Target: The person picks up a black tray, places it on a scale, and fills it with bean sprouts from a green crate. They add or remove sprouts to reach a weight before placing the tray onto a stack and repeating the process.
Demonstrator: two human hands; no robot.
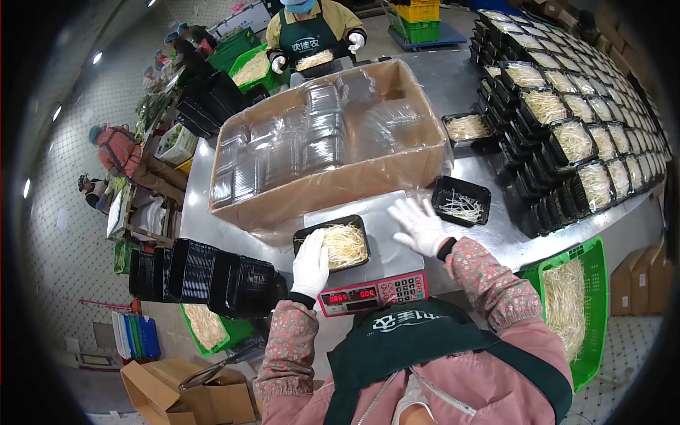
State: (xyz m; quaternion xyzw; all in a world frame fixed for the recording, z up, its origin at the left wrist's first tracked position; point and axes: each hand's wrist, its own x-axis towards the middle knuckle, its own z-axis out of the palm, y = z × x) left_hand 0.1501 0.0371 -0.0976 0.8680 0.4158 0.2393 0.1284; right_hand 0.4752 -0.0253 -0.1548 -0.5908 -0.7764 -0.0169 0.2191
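A black plastic tray of bean sprouts (344,246) rests on the metal platform of a scale (389,262), whose red panel shows lit digits. My left hand (310,266), white-gloved, holds this tray by its left side, with the fingers over the rim; the thumb's grip is partly hidden. To the right, my right hand (421,228), gloved too, is spread open and empty above the platform's right part. Just beyond its fingers stands another black tray (462,201) with a small amount of sprouts in it.
A large carton (319,185) of clear plastic lids stands ahead. Filled trays (574,142) are stacked at right, empty black trays (219,280) at left. Green crates of sprouts (591,312) flank me. Across the table a co-worker (315,32) in gloves holds a filled tray.
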